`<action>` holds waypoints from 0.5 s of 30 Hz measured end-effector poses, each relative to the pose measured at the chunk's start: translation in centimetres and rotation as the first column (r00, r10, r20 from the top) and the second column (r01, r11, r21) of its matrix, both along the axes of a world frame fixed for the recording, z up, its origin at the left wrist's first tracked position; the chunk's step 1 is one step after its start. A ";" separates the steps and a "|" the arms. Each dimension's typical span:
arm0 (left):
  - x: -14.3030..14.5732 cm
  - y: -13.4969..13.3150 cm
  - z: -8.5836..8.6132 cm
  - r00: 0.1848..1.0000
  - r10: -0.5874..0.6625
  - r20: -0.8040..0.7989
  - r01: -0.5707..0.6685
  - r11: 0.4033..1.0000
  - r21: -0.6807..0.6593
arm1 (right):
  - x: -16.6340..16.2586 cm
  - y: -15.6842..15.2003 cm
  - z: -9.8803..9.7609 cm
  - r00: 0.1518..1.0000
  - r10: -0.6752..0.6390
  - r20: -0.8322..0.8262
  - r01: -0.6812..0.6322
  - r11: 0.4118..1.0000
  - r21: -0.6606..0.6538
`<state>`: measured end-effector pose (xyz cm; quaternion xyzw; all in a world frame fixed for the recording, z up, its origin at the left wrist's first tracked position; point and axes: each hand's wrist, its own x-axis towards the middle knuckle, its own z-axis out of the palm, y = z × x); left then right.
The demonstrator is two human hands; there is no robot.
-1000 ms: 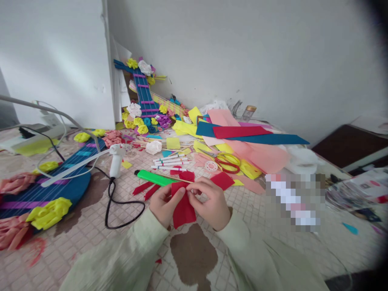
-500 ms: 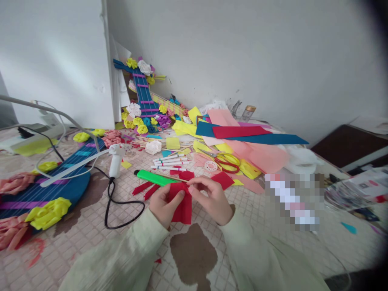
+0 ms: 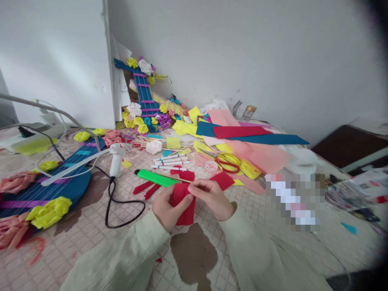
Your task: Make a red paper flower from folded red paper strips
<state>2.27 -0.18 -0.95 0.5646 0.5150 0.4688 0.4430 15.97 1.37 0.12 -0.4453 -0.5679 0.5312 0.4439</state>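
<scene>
My left hand (image 3: 166, 210) is closed on a piece of red crepe paper (image 3: 185, 216), its thumb pressed across the front. At the paper's upper right edge, the fingers of my right hand (image 3: 214, 199) pinch together on the same paper. A thin wooden stick (image 3: 182, 179) runs along the top edge, one end reaching my right fingertips; whether they grip it too I cannot tell. Just beyond my left hand lies a green utility knife (image 3: 156, 178), with folded red paper strips (image 3: 147, 188) beside it. Another red paper piece (image 3: 223, 180) is behind my right hand.
A white glue gun (image 3: 116, 159) with a looped black cord stands left. Several markers (image 3: 170, 162), scissors (image 3: 226, 161) and coloured paper sheets (image 3: 254, 137) cover the back. Blue paper guitars with paper flowers lie at left (image 3: 71, 178) and lean against the wall (image 3: 144, 89).
My left hand has shifted slightly right with the red paper, and its thumb has moved up toward my right fingertips. The right hand stays almost in place, fingers drawn closer to the paper.
</scene>
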 end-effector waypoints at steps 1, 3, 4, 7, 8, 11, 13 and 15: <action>0.0 0.0 0.1 1.000 -0.007 0.003 0.007 1.000 -0.014 | 0.0 0.0 0.0 1.000 -0.002 -0.009 0.002 1.000 -0.005; 0.0 0.0 0.2 0.998 -0.018 0.063 0.021 0.998 -0.051 | 0.0 0.0 0.0 1.000 0.000 -0.028 0.000 1.000 -0.014; 0.0 -0.1 0.3 0.995 -0.024 0.096 0.031 0.997 -0.069 | 0.0 0.1 0.0 0.999 0.004 -0.036 -0.004 1.000 -0.020; 0.2 -0.1 0.3 0.989 -0.010 0.150 0.024 0.995 -0.094 | 0.0 0.2 0.0 0.999 0.006 -0.054 -0.008 0.999 -0.041; 0.3 -0.1 0.3 0.988 0.011 0.154 0.003 0.996 -0.092 | 0.0 0.2 0.0 0.998 0.002 -0.061 -0.005 0.999 -0.048; 0.4 -0.1 0.1 0.985 0.050 0.163 -0.037 0.996 -0.083 | 0.0 0.2 0.0 0.997 -0.009 -0.083 0.004 0.998 -0.064; 0.3 -0.1 0.0 0.986 0.038 0.163 -0.024 0.996 -0.082 | 0.0 0.1 -0.1 0.996 -0.012 -0.090 0.006 0.998 -0.070; 0.2 0.0 0.1 0.989 0.021 0.148 -0.009 0.997 -0.080 | 0.0 0.1 -0.1 0.996 -0.014 -0.094 0.007 0.997 -0.073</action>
